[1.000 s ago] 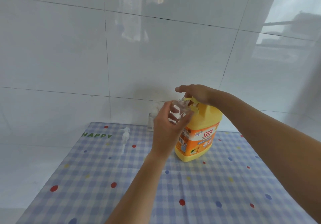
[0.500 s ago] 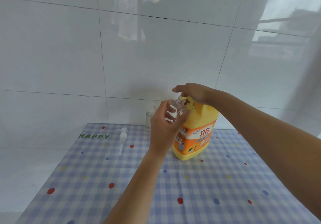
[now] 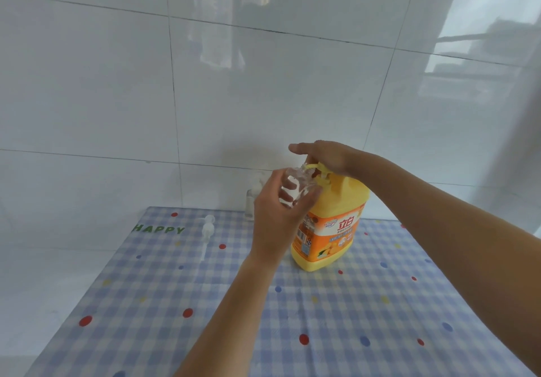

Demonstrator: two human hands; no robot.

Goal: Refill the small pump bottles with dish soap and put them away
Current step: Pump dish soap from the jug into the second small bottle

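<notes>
A big yellow dish soap jug point(image 3: 330, 230) with an orange label stands on the checked tablecloth point(image 3: 322, 312). My right hand point(image 3: 325, 157) lies flat on the jug's yellow pump head, fingers straight. My left hand point(image 3: 278, 212) grips a small clear bottle point(image 3: 295, 185), uncapped, and holds its mouth under the pump spout. A white pump top point(image 3: 207, 231) lies on the cloth to the left. Another small clear bottle point(image 3: 251, 204) stands by the wall, partly hidden behind my left hand.
A white tiled wall rises right behind the table. Green letters reading HAPPY point(image 3: 159, 228) sit at the cloth's far left corner. The cloth's left edge runs diagonally toward the near left.
Both hands stay on the jug's pump and the small bottle. My head has shifted a little, so the scene sits slightly lower and left in view.
</notes>
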